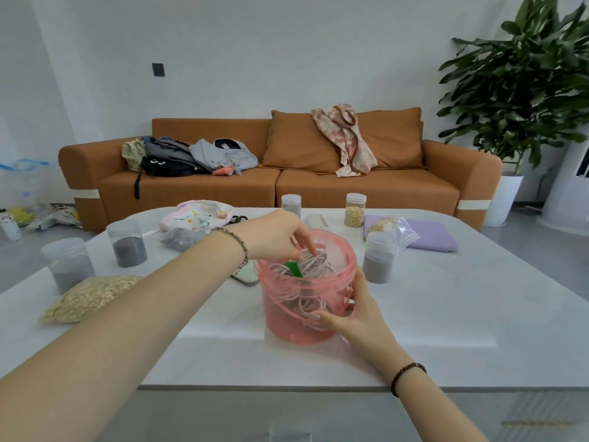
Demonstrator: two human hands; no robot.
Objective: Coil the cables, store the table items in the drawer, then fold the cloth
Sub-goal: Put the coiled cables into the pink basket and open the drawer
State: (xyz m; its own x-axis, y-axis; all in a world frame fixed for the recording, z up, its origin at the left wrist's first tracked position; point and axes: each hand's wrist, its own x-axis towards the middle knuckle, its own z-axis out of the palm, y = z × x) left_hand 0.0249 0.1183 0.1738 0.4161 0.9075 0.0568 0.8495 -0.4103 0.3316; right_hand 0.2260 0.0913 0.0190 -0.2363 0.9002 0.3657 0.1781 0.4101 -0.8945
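Filling the pink bucket point(287, 330) are coiled cables point(315, 262).

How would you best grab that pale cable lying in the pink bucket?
Come straight down through the open top; the wall of the pink bucket blocks every side. Hook fingers under several loops of the cable together, probably beside the green tab, while the right hand steadies the bucket.

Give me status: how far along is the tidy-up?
Looks done: cables lie coiled in the bucket. In hand: left hand reaches in onto them, grip unclear; right hand holds the bucket's side. Left: jars and grain bag on the table, cloth bunched, not folded.
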